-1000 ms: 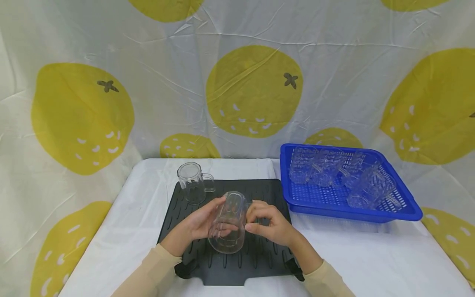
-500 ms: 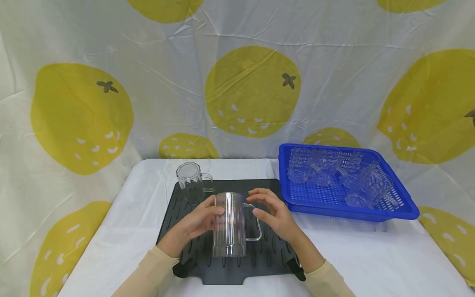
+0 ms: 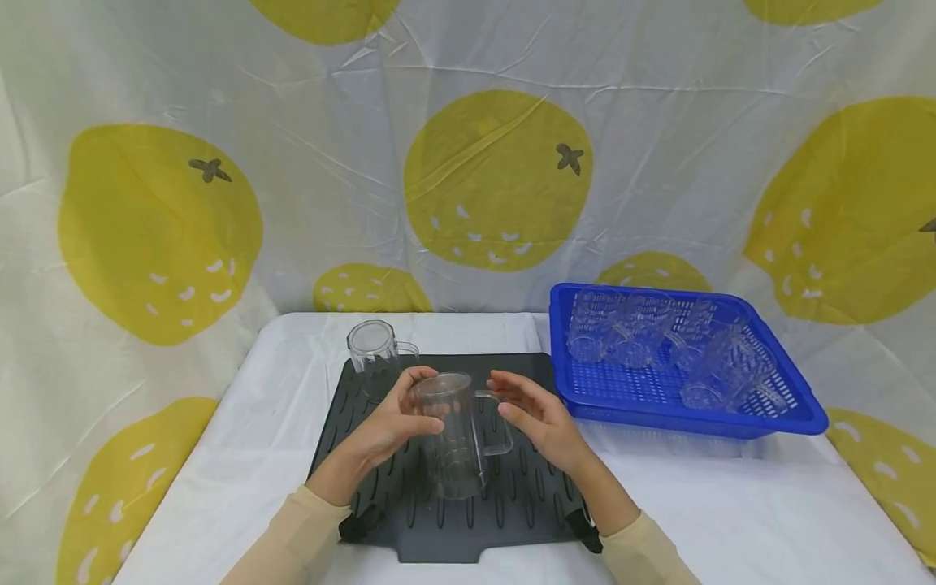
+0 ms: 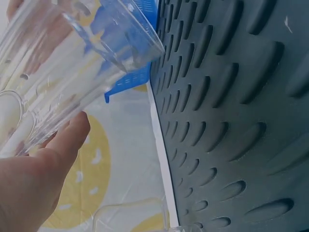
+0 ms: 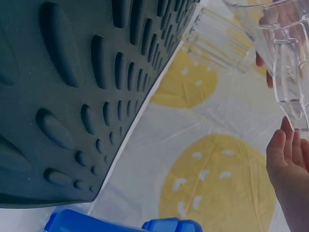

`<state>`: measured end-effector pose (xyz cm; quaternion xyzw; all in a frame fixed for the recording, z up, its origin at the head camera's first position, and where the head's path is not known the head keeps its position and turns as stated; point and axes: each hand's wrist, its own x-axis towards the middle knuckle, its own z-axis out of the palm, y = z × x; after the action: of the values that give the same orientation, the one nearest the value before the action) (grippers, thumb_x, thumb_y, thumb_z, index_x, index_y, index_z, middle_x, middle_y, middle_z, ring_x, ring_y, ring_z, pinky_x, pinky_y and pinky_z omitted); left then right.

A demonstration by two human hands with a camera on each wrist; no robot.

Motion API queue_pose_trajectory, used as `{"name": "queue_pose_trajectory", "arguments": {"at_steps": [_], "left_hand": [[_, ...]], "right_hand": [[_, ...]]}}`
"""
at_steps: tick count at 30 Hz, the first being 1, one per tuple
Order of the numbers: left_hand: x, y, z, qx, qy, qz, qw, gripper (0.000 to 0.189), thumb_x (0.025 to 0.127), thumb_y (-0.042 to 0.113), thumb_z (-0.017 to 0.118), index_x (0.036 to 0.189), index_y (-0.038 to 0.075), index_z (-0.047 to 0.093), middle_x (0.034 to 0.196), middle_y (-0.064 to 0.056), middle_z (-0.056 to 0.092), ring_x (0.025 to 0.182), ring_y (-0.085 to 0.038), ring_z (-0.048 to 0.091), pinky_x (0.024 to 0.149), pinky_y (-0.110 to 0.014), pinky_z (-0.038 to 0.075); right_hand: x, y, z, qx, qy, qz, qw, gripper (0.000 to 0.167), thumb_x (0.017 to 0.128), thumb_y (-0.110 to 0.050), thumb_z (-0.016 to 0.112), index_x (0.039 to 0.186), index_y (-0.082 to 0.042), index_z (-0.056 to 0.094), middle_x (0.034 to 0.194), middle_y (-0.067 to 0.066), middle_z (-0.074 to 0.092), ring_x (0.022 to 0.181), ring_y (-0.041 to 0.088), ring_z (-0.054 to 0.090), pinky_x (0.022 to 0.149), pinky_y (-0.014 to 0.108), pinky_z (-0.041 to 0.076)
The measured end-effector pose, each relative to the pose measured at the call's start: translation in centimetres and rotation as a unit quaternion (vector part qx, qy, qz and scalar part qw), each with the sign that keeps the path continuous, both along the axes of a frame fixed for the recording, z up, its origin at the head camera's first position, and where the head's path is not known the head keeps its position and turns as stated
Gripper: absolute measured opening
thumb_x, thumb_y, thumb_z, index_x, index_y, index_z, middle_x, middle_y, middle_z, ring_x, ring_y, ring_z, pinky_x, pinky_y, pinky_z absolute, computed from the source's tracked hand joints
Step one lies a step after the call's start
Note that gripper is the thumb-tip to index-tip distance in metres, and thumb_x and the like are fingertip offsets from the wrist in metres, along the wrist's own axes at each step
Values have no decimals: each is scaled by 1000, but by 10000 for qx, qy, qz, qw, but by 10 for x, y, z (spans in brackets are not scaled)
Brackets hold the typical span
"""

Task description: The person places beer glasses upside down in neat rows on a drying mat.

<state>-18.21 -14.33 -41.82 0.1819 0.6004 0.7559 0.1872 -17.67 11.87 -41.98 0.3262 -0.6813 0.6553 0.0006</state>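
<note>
Above the dark ribbed drying mat (image 3: 512, 520), a clear glass mug (image 3: 459, 455) hangs slightly tilted, its handle (image 3: 506, 439) toward the right. My left hand (image 3: 391, 426) grips the upper part of this mug, thumb across the near side. In the left wrist view, one end of the mug (image 4: 72, 58) points toward the mat. Just beside the handle is my right hand (image 3: 537, 418), its fingers loosely bent. The right wrist view shows this hand (image 5: 294, 179) close to the handle, with nothing held; contact is hard to tell.
Another clear glass mug (image 3: 373, 345) stands at the mat's back left corner. A blue plastic basket (image 3: 658, 418) on the right holds several glass mugs lying on their sides. White cloth (image 3: 731, 512) covers the table, and a lemon-print curtain (image 3: 307, 187) hangs behind.
The mug has turned from tilting toward me to nearly upright, its handle swinging out to the right. My right hand has let go of the handle; my left has shifted toward the mug's top.
</note>
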Motion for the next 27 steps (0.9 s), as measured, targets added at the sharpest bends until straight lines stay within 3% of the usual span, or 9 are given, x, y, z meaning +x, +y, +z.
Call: {"name": "queue_pose_trajectory", "arguments": {"at_steps": [3, 7, 13, 20, 27], "left_hand": [[0, 0, 0, -28, 149, 41, 9999, 72, 81, 8, 77, 134, 9, 28, 127, -11, 49, 115, -32, 57, 87, -36, 49], [0, 0, -1, -92, 426, 82, 9990, 72, 82, 9, 77, 135, 6, 28, 129, -13, 47, 111, -30, 57, 84, -35, 51], [-3, 2, -1, -795, 1062, 208, 9909, 74, 83, 13, 79, 138, 5, 30, 134, -14, 46, 111, -26, 57, 86, -36, 52], [-14, 4, 4, -1046, 1157, 147, 9877, 83, 82, 19, 81, 145, 3, 30, 136, -15, 47, 118, -26, 54, 93, -41, 47], [-29, 2, 12, -1187, 1414, 81, 9828, 82, 80, 17, 82, 145, 3, 34, 139, -15, 45, 125, -29, 49, 105, -52, 35]], "right_hand": [[-2, -2, -2, 171, -176, -29, 9997, 40, 100, -3, 51, 137, 10, 46, 126, 25, 56, 114, 25, 59, 94, 27, 48], [-5, -3, -6, 621, -226, -223, 9976, 33, 102, -6, 49, 131, 9, 53, 118, 23, 62, 105, 27, 64, 91, 30, 51], [-9, -2, -12, 1152, -303, -471, 9918, 27, 103, -8, 47, 122, 8, 59, 107, 22, 66, 98, 30, 66, 89, 35, 52], [-15, 0, -13, 1264, -140, -660, 9897, 24, 103, -8, 48, 119, 5, 61, 102, 16, 68, 96, 27, 66, 87, 32, 52], [-23, -2, -4, 1384, 75, -846, 9867, 26, 103, -10, 49, 121, 5, 60, 109, 18, 67, 101, 28, 66, 89, 38, 52]]}}
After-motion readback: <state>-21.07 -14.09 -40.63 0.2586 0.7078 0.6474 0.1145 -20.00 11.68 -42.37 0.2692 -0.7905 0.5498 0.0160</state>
